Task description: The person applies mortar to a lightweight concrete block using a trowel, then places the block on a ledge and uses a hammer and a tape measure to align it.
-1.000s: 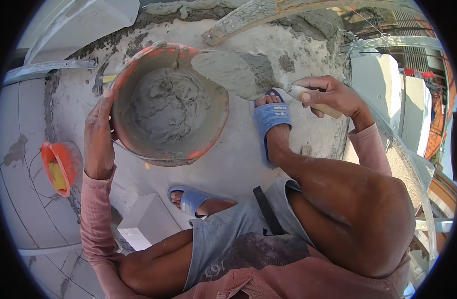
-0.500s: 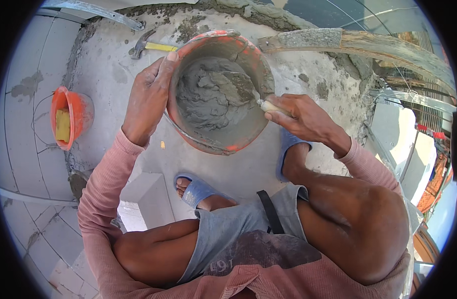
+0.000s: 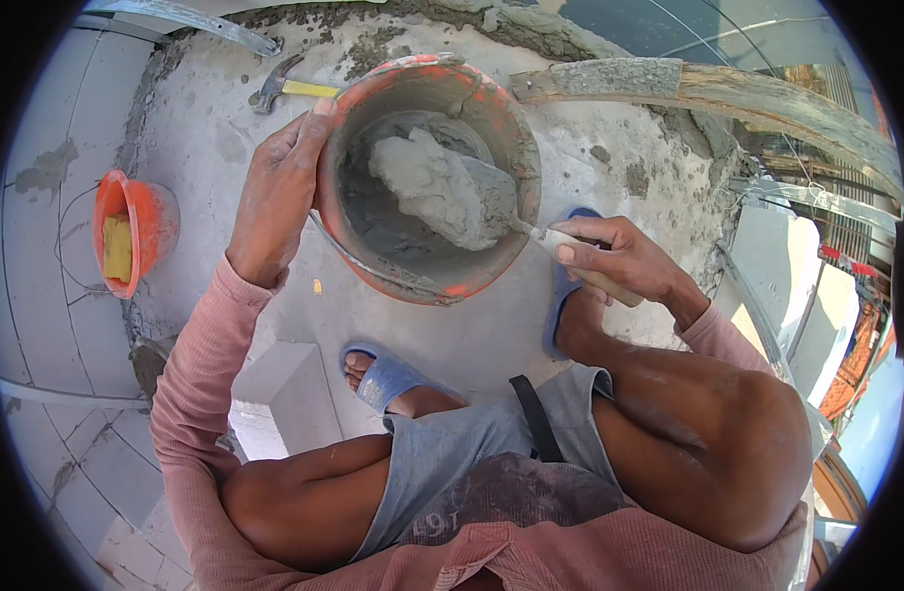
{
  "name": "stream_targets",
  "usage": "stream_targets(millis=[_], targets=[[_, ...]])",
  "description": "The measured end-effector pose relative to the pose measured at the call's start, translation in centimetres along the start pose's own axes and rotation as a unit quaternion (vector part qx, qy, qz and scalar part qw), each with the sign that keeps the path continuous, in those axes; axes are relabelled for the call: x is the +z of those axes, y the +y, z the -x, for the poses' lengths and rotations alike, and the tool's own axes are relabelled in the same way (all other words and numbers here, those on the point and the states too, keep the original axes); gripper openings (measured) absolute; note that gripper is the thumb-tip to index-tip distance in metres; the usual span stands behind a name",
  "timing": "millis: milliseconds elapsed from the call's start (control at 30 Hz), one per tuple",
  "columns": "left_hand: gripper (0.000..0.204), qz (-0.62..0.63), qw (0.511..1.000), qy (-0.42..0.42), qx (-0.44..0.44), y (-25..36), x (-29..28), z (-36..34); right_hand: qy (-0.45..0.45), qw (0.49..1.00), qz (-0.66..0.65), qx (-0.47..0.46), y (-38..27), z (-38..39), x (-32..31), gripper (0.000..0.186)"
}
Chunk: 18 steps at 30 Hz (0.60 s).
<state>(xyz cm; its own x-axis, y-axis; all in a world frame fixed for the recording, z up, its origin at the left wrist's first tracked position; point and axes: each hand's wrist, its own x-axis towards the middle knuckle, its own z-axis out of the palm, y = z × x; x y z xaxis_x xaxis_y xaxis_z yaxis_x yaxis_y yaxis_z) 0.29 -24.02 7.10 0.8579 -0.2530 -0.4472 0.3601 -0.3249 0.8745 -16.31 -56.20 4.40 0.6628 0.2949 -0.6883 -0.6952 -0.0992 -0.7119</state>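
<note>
A red bucket [image 3: 450, 294] caked with grey mortar stands tilted on the floor before me. My left hand [image 3: 282, 187] is closed on its left rim, thumb on top. The light-coloured handle of a trowel [image 3: 520, 226] is gripped in my right hand [image 3: 619, 261], just outside the right rim. Most of the trowel's blade is hidden under a large heap of wet mortar [image 3: 437, 187], lifted above the darker mortar [image 3: 368, 222] left in the bucket.
A claw hammer [image 3: 286, 87] with a yellow handle lies beyond my left hand. To the left stands a small orange bucket [image 3: 161, 231] with a yellow sponge [image 3: 117, 248] inside. A pale block [image 3: 292, 394] is by my left foot. A wooden plank [image 3: 609, 81] extends at the far right.
The trowel has come up out of the mortar with a heap on it. My right hand has moved slightly right and nearer to me. My left hand stays on the rim.
</note>
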Motion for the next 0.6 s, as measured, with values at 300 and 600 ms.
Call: stream_targets(millis=[300, 600], targets=[[0.047, 0.006, 1.000, 0.014, -0.024, -0.6, -0.5, -0.6, 0.049, 0.979, 0.104, -0.167, 5.2, -0.9, -2.4, 0.046], [0.051, -0.014, 0.998, 0.026, -0.054, -4.0, -4.7, -2.4, 0.024, 0.991, -0.131, -0.009, 6.3, 3.6, -4.1, 0.045]])
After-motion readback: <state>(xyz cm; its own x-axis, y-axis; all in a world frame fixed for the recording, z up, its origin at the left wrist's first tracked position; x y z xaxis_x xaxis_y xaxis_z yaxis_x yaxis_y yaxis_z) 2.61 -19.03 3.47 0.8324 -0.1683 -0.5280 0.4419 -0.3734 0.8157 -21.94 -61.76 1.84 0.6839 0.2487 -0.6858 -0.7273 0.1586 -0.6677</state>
